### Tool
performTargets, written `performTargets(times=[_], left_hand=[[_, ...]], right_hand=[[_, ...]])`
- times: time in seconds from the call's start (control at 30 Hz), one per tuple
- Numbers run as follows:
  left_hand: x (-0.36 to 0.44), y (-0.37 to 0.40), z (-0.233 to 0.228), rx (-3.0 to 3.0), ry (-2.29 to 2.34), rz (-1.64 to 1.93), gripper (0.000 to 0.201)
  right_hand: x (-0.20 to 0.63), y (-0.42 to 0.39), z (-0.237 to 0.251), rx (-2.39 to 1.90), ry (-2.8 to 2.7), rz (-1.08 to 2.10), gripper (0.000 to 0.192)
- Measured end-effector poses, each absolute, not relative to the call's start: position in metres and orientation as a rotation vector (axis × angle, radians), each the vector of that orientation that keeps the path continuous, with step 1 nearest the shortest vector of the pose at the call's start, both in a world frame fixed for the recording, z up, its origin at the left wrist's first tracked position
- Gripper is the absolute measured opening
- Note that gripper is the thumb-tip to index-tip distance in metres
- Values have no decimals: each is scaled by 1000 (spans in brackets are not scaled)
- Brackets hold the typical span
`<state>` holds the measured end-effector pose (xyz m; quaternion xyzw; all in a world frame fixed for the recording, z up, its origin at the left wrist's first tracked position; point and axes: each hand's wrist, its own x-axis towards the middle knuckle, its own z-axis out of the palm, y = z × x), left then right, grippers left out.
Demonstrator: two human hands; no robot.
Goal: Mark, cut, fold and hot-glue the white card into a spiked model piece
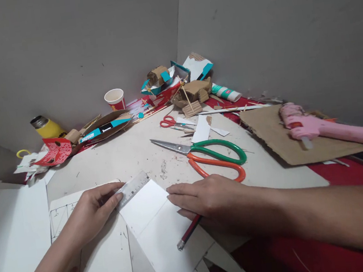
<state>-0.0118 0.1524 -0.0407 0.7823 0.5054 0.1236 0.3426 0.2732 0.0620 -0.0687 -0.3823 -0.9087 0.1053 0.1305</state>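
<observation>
My left hand (93, 208) pinches the near end of a clear ruler (136, 186) between thumb and fingers. The ruler lies along the upper left edge of a white card (160, 244), which has a thin line drawn across it. At the card's right edge rests my right hand (209, 196), fingers together and pointing left. A dark pencil (189, 233) is tucked in that hand, its eraser end sticking out over the card. Just beyond lie large scissors (173, 146) with one green and one orange handle.
A pink glue gun (333, 128) sits on brown cardboard (268, 143) at the right. Small red-handled scissors (168, 121), a paper cup (115, 101), a yellow bottle (48, 127) and cardboard scraps (192, 91) line the walls. Left is a marked white sheet (107, 264).
</observation>
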Motion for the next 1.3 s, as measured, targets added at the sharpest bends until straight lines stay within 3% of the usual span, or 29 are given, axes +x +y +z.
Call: performTargets(times=[0.77,1.3], left_hand=[[-13,152,-46,2041,1287,343,30],[-13,151,-50,2146,1245,338,31]], right_hand=[[266,47,-68,-1210,-2886,-74,68],[263,45,-68,-1212,-2918,-109,64]])
